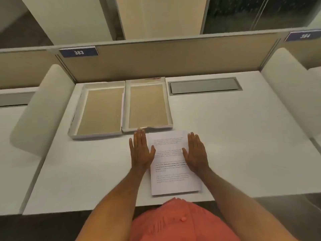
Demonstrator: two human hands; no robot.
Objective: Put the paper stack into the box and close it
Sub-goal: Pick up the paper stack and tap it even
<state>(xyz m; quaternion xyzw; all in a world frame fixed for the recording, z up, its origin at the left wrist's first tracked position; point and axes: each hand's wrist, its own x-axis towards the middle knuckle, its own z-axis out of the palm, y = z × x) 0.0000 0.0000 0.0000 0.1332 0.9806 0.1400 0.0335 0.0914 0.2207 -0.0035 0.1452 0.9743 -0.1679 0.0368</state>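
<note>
On the far left a white side panel [40,108] stands at the edge of the white surface [243,136], and a blue tag "383" [79,52] sits on top of the beige divider [165,58] behind. Next, the box [100,108] lies open and flat near the divider: two shallow white trays side by side, touching along the middle, each w/ a tan bottom; nothing is inside them. Just in front of the right tray is the left hand [141,152], palm down, fingers straight and together, its fingertips just beside the tray's front rim. The hand lies along the left edge of the paper stack [173,171], thumb over the edge of the top sheet. The stack lies flat on the surface, between the box and the person's pink shirt [178,221], w/ printed text on top, a bit tilted. The right hand [196,153] is also flat and open, on the stack's right edge. Both hands grip nothing, and they are apart w/ the stack between. Further right, a grey cable hatch [204,86] is set in the surface, and a tag "384" [304,36] at the far corner.
</note>
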